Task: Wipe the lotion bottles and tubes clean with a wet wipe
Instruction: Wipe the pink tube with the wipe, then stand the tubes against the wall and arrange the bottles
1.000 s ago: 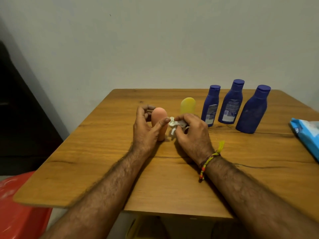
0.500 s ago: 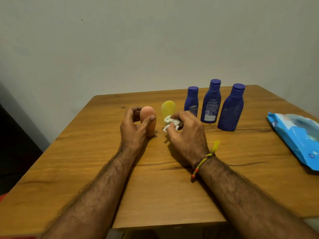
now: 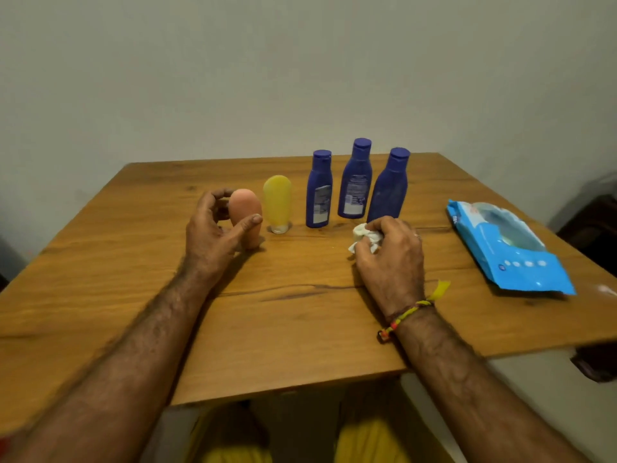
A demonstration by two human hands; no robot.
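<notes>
Left hand (image 3: pixel 213 235) curled round upright orange tube (image 3: pixel 245 213) on wooden table (image 3: pixel 300 329), yellow tube (image 3: pixel 277 202) just beside it, three blue bottles (image 3: pixel 354 182) standing behind, right hand (image 3: pixel 392 259) clutching crumpled wet wipe (image 3: pixel 362 233), blue wipes pack (image 3: pixel 507 248) far right

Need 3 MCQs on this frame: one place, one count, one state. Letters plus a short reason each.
1. Where does the wipe pack lie?
A. at the table's right side
B. between the tubes
C. under the table

2. How many blue bottles stand on the table?
A. two
B. three
C. five

3. What does the right hand hold?
A. a blue bottle
B. nothing
C. a crumpled wipe

Key: 1 A, the pack lies right of the bottles. 2 B, three stand in a row. 3 C, its fingers curl round the wipe, while the left hand grips the orange tube.
</notes>
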